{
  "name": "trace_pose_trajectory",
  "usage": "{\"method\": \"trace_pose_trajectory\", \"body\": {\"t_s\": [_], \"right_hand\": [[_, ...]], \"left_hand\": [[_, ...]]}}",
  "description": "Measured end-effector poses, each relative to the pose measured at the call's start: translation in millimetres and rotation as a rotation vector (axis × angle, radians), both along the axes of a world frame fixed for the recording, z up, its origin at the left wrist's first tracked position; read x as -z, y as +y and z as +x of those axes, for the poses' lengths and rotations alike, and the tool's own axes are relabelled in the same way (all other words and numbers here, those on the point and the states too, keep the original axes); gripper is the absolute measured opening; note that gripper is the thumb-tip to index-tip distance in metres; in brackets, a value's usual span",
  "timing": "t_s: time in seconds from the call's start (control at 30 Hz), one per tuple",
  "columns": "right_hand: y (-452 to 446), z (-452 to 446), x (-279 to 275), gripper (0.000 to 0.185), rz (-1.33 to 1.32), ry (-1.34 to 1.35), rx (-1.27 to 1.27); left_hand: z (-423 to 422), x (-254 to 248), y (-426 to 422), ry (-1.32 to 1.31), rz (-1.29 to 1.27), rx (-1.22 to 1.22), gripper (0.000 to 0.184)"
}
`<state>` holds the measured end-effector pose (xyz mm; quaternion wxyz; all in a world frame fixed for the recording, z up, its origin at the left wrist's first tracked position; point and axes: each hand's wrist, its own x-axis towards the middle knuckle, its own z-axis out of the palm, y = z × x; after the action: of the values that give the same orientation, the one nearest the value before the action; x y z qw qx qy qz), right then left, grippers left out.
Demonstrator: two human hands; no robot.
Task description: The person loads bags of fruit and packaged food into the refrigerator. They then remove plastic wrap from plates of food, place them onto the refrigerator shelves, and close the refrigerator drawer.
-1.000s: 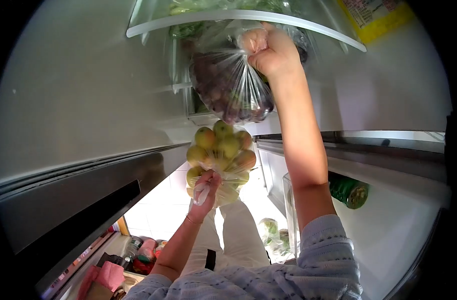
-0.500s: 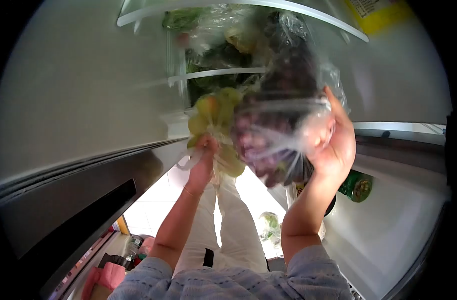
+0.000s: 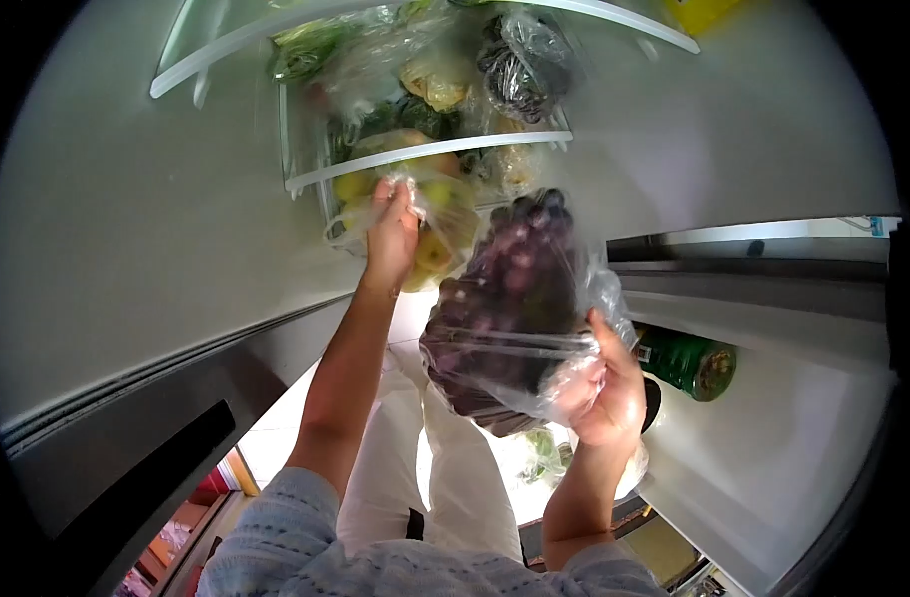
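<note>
Bagged grapes (image 3: 509,289) — lengthwise, narrow end forward

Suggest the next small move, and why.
Perhaps push the left hand inward, sliding the clear plastic bag of round yellow-green fruit deeper beneath the white-edged glass shelf: it's only partly behind that edge, and the right hand holds bagged dark purple grapes aside.

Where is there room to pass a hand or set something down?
Open air between grey wall and yellow fruit bag; bare floor between left forearm and dark panel. Bagged produce crowds the shelf; grapes fill the centre.
</note>
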<state>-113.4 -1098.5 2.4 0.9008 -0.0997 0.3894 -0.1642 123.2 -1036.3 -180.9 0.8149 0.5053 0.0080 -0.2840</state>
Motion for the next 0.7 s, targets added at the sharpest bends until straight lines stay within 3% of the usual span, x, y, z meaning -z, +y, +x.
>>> {"method": "trace_pose_trajectory", "body": {"t_s": [0.07,0.1,0.13,0.2,0.23,0.27,0.33,0.37,0.47,0.53,0.6,0.67,0.7], "right_hand": [[4.1,-1.0,3.1,0.010,0.014,-0.011,-0.041],[6.4,-3.3,5.5,0.010,0.018,-0.005,-0.035],[10.2,-6.1,8.9,0.012,0.005,0.039,-0.051],[22.2,-4.8,8.0,0.016,-0.021,0.152,-0.090],[23.1,-4.6,8.7,0.016,-0.006,0.182,-0.092],[23.2,-4.9,9.7,0.016,0.010,0.214,-0.093],[23.2,-6.1,11.6,0.018,0.014,0.267,-0.117],[22.0,-10.9,13.6,0.022,0.011,0.314,-0.145],[23.5,-22.0,23.0,0.016,0.091,0.282,-0.089],[23.1,-20.0,30.5,0.016,0.090,0.181,-0.108],[26.6,-17.2,32.3,0.016,0.089,0.297,-0.096],[26.7,-20.9,39.7,0.016,0.099,0.231,-0.127],[26.9,-22.4,41.9,0.016,0.112,0.166,-0.154]], "left_hand": [[7.9,5.8,-2.0,-0.156,-0.252,-0.011,0.024],[19.3,10.8,-10.9,0.092,-0.337,-0.064,0.025],[24.4,13.3,-14.0,0.090,-0.334,-0.063,0.025],[32.1,20.4,-21.5,-0.276,-0.104,0.023,0.024],[34.0,26.0,-26.1,-0.110,-0.343,0.002,0.023],[46.2,39.1,-30.7,-0.107,-0.340,0.003,0.023],[74.0,60.9,-39.6,-0.741,0.318,0.037,0.021],[77.9,61.1,-44.1,-0.448,-0.011,-0.040,0.019],[118.9,95.0,-41.0,-0.359,-0.183,-0.084,0.020],[131.5,77.3,-40.2,-0.337,-0.101,-0.105,0.021],[149.8,82.2,-41.8,-0.307,-0.034,-0.125,0.023],[185.4,125.3,-39.4,-0.425,-0.305,-0.112,0.013],[185.4,124.2,-36.1,-0.422,-0.306,-0.114,0.013]]}}
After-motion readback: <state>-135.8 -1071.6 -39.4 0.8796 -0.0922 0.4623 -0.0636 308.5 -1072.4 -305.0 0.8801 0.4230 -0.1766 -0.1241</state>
